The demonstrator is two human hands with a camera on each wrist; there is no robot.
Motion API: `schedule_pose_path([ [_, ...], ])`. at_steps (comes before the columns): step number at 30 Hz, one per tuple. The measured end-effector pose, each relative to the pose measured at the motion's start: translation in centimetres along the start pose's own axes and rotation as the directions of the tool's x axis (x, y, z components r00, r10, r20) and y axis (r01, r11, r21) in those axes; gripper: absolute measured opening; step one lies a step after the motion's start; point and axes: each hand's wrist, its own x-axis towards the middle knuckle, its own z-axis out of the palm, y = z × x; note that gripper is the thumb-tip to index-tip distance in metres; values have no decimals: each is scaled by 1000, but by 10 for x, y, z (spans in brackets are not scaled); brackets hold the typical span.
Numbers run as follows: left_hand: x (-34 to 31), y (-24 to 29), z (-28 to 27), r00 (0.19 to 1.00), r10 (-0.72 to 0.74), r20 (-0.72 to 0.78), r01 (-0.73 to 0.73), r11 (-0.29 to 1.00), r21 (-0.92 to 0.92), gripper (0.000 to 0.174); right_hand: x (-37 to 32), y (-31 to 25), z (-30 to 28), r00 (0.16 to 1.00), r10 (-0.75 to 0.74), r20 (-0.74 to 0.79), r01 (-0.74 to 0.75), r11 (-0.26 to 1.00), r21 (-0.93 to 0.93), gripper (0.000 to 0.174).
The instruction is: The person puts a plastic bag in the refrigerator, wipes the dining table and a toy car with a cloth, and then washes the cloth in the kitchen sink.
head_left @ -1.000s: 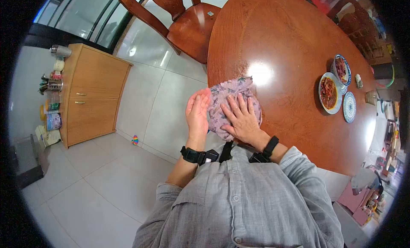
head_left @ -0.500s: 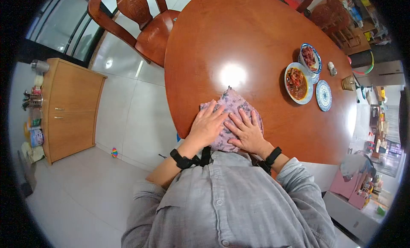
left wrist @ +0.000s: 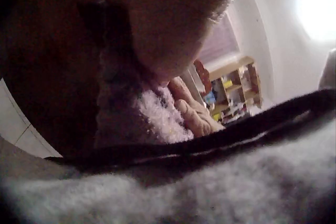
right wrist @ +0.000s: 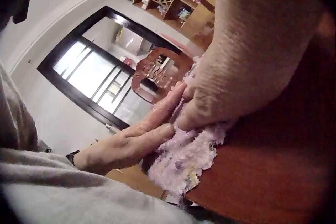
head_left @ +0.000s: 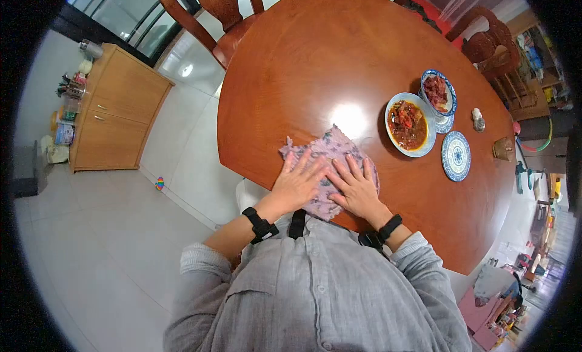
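Note:
A pink cloth [head_left: 330, 147] with a dark floral pattern lies at the near edge of the wooden table [head_left: 291, 79]. My left hand [head_left: 298, 183] rests on its left part with fingers spread and straight. Beside it, my right hand [head_left: 357, 191] presses on the right part, palm down, fingers extended forward. In the right wrist view the fuzzy cloth [right wrist: 184, 163] reaches the table edge, with the left hand [right wrist: 131, 145] flat against it. The left wrist view is dark; a lit patch of cloth [left wrist: 160, 116] shows below the near hand.
Toward the right stand a bowl of saucy food [head_left: 407, 126], a bowl of meat [head_left: 438, 92] and a patterned plate [head_left: 456, 156]. Farther along are a small jar [head_left: 478, 120] and a cup [head_left: 502, 149]. A wooden chair [head_left: 227, 25] stands at the far left edge.
My left hand came from upright at the cloth's left side to lying palm down on it. The cloth is now spread on the tabletop, farther from the table's left end. The head view has shifted.

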Motion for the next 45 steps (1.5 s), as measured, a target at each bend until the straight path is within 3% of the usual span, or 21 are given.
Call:
schedule_pose_path([
  [5, 40, 39, 26, 977, 208, 45, -205, 977, -53, 66, -56, 28, -13, 995, 104, 11, -103, 994, -35, 62],
  [9, 77, 68, 46, 970, 235, -58, -238, 970, -53, 67, -86, 52, -9, 975, 223, -19, -223, 971, -88, 63],
  [13, 97, 57, 55, 989, 141, -54, -145, 987, -68, 66, -66, 56, -4, 951, 305, -57, -309, 945, -104, 63],
  [16, 105, 25, 37, 997, 67, -46, -66, 998, 18, 64, -21, 55, 6, 939, 323, -122, -334, 938, -93, 63],
  [20, 93, -17, 22, 992, -71, -108, 79, 994, 73, 63, 35, 49, 13, 956, 195, -220, -208, 978, -34, 61],
  [23, 73, -16, 10, 994, -100, -30, 103, 989, 102, 63, 37, 35, 12, 958, 134, -252, -151, 987, -49, 60],
  [26, 55, -1, 7, 998, -33, 53, 29, 997, 70, 67, 10, 24, 11, 982, 56, -179, -50, 998, 38, 65],
  [29, 54, 13, 15, 991, 79, 107, -83, 996, 28, 70, -26, 26, 3, 993, 59, -98, -53, 997, 61, 66],
  [31, 67, 30, 20, 955, 221, 197, -225, 974, -3, 72, -52, 30, -5, 992, 93, -80, -89, 994, 57, 67],
  [36, 110, 75, 46, 883, 423, 204, -416, 906, -77, 74, -111, 55, -15, 960, 279, -33, -280, 960, -13, 68],
  [41, 144, 104, 63, 893, 415, 176, -397, 909, -126, 74, -130, 93, -25, 928, 369, -56, -372, 926, -60, 66],
  [45, 170, 125, 60, 894, 371, 249, -341, 927, -158, 70, -136, 137, -32, 930, 363, -62, -368, 923, -115, 65],
])
